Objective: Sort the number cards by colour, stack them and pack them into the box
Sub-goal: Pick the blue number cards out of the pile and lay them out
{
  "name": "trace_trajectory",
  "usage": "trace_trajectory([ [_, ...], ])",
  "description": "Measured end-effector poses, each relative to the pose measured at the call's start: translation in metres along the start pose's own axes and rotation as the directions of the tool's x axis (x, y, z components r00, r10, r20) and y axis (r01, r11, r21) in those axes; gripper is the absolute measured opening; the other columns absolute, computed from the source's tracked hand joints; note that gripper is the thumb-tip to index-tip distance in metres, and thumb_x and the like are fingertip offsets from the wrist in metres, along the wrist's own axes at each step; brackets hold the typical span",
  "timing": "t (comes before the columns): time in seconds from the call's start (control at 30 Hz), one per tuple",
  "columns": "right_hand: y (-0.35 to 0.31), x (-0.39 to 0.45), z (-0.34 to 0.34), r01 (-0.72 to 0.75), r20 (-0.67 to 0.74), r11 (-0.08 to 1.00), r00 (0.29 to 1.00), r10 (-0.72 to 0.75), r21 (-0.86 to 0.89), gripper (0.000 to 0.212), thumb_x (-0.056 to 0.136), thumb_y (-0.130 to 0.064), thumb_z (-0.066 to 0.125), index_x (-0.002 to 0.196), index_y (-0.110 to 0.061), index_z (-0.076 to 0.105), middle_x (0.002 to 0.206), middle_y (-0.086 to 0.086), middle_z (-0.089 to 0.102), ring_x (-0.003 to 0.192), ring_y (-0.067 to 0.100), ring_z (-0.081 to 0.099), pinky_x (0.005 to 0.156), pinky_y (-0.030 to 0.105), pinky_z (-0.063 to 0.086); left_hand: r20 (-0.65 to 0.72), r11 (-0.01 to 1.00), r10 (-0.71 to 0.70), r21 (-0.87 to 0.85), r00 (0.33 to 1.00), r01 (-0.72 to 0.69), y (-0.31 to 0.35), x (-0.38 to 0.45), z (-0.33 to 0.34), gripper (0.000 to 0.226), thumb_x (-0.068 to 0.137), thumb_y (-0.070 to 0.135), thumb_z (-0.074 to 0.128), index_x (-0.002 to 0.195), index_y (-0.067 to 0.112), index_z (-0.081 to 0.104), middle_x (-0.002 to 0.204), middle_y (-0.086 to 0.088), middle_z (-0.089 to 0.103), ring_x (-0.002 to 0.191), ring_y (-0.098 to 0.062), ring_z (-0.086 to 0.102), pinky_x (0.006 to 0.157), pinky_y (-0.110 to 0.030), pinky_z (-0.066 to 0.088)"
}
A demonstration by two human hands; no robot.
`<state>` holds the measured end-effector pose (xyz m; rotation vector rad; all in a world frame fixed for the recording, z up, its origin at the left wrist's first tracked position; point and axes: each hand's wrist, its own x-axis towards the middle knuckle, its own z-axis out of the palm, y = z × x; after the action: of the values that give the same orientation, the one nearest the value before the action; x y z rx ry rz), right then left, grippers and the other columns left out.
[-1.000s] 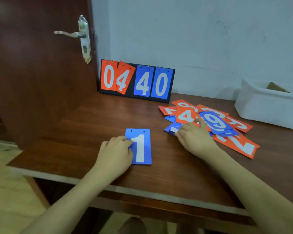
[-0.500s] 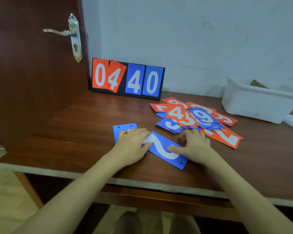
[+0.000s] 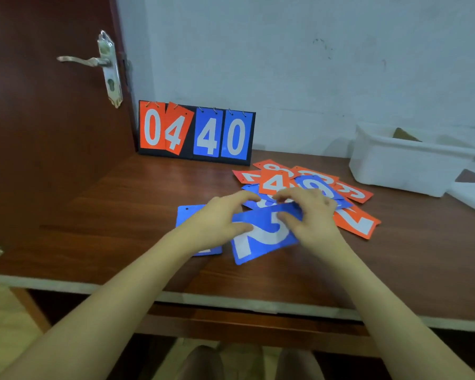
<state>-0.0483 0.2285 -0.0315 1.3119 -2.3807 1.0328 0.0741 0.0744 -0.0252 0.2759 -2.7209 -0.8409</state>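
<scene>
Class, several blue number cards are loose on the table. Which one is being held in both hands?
The blue 2 card: the left hand and right hand pinch its edges, tilting it. The other blue cards lie flat, unheld.

I'm seeing the loose card pile lying right of centre on the table, the scoreboard standing behind it to the left, the box sitting far right.
</scene>
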Motion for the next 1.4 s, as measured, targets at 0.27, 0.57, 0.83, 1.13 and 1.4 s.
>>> trace_trajectory([
  [0.27,-0.045,-0.022,0.055,0.096,0.42,0.934,0.905,0.062,-0.345,0.051,0.095,-0.055,0.029,0.143,-0.035,0.032,0.152,-0.004,0.031,0.138,0.019,0.028,0.108,0.037,0.018,-0.177,0.886,-0.228,0.369,0.957,0.279,-0.03,-0.045,0.016,0.034,0.097,0.037,0.031,0.116,0.023,0.055,0.135,-0.001,0.05,0.131,-0.022,0.041,0.099,-0.037,0.036],
  [0.57,-0.034,-0.015,0.036,0.124,0.503,0.974,0.864,-0.012,-0.189,0.041,0.093,-0.046,0.044,0.134,-0.039,0.042,0.148,-0.014,0.032,0.138,0.011,0.023,0.111,0.04,0.007,-0.223,0.83,-0.242,0.456,0.944,0.321,-0.045,-0.076,-0.006,0.042,0.093,0.041,0.041,0.133,0.03,0.043,0.145,0.008,0.039,0.133,-0.019,0.034,0.103,-0.034,0.029],
  [0.83,0.021,0.039,0.029,0.121,0.361,0.81,0.925,0.117,-0.574,0.033,0.099,-0.032,0.037,0.104,-0.013,0.064,0.11,0.007,0.064,0.104,0.024,0.055,0.094,0.036,0.036,-0.072,0.915,-0.104,0.384,0.992,0.124,-0.01,0.035,0.009,0.036,0.096,0.036,0.038,0.123,0.019,0.054,0.127,-0.002,0.055,0.12,-0.023,0.046,0.101,-0.039,0.026],
  [1.13,0.046,0.046,0.007,0.056,-0.222,0.975,0.969,-0.104,-0.215,0.019,0.091,-0.009,0.053,0.101,-0.002,0.066,0.098,0.014,0.068,0.091,0.032,0.064,0.078,0.036,0.05,0.066,0.677,-0.448,-0.627,0.891,0.387,0.014,0.102,0.016,0.056,0.096,0.053,0.025,0.122,0.01,0.05,0.1,-0.014,0.068,0.078,-0.025,0.065,0.074,-0.033,0.051],
  [1.4,0.045,0.023,-0.011,0.054,-0.163,0.932,0.987,0.006,0.359,0.01,0.086,-0.024,0.063,0.093,-0.019,0.068,0.098,-0.002,0.068,0.096,0.009,0.062,0.083,0.015,0.047,-0.036,0.694,-0.39,-0.668,0.92,0.268,0.025,0.091,0.004,0.038,0.081,0.002,0.065,0.118,0.01,0.059,0.116,-0.012,0.062,0.101,-0.024,0.063,0.076,-0.029,0.057],
])
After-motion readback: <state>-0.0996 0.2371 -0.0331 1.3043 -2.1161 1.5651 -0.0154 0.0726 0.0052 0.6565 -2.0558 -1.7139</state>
